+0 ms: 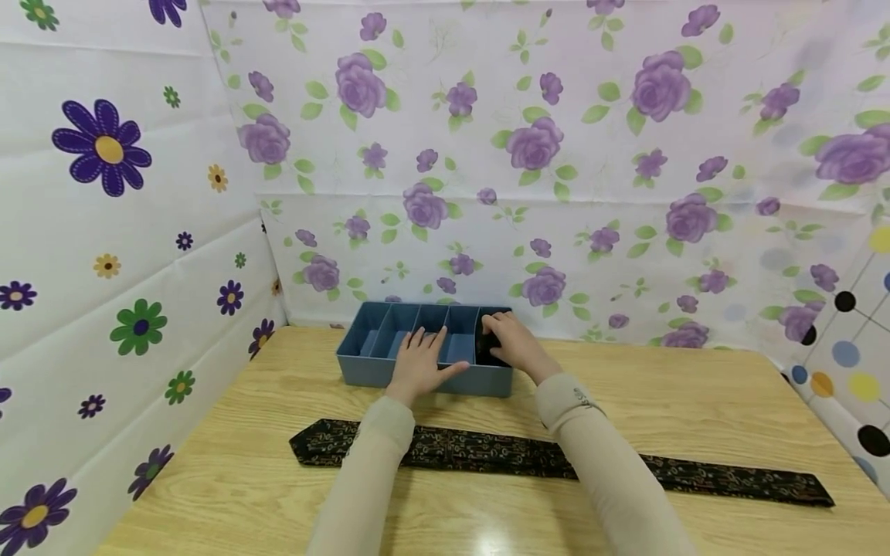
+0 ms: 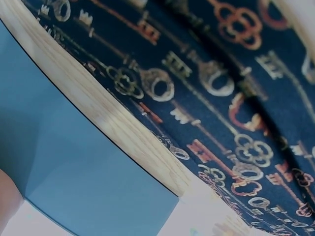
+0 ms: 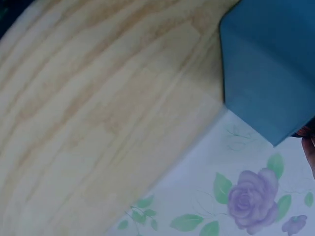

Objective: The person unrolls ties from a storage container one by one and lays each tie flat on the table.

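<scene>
A blue divided storage box stands near the back of the table, with several compartments side by side. My left hand rests on its front rim, fingers spread over the middle compartments. At the rightmost compartment, my right hand reaches in and holds a dark bundle that looks like a rolled necktie, partly hidden by the fingers. A bit of its dark, reddish-patterned surface shows past the box edge in the right wrist view. A black necktie with a key print lies stretched flat in front of the box, under both forearms.
The wooden table ends at the back against a wall covering printed with purple roses, close behind the box. A flower-printed sheet borders the left side, and a dotted one the right.
</scene>
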A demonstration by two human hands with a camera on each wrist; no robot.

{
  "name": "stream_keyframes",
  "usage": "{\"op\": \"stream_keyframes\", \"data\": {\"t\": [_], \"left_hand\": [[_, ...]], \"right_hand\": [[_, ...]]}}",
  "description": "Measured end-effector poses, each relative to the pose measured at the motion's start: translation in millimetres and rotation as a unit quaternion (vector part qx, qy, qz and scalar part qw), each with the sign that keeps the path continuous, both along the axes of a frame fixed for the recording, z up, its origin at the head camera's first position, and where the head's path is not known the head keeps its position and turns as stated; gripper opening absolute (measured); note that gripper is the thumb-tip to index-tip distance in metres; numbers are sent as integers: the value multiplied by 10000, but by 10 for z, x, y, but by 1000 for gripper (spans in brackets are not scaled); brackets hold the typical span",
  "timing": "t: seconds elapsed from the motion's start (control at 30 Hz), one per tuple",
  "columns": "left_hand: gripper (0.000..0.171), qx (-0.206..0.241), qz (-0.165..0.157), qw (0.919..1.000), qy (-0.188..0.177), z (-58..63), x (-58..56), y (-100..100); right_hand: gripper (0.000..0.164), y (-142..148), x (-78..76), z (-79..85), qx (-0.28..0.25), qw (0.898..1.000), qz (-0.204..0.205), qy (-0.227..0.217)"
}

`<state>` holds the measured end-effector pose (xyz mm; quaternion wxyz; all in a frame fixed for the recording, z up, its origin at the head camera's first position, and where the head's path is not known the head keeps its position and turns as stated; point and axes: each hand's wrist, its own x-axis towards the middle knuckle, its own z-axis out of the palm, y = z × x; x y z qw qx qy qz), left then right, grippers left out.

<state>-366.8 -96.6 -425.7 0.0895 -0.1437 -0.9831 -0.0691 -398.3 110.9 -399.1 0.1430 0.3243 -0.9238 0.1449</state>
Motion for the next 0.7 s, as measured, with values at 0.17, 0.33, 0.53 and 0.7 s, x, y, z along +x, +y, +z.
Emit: {"op": "stream_keyframes", "data": {"t": [0.17, 0.33, 0.53, 0.7], "left_hand": [[89, -15, -7, 10000, -38, 15, 11, 1], [88, -37, -7, 10000, -83, 24, -1, -8], [89, -52, -25, 9999, -88, 26, -8, -15], [88, -88, -22, 9999, -116, 7, -18, -7]], "right_hand": [[26, 17, 13, 105, 32, 9999, 93, -114], [26, 42, 38, 206, 41, 9996, 207, -174], [26, 72, 83, 288, -23, 9995, 257, -197], [25, 95, 131, 317, 12, 9995, 249, -212]]}}
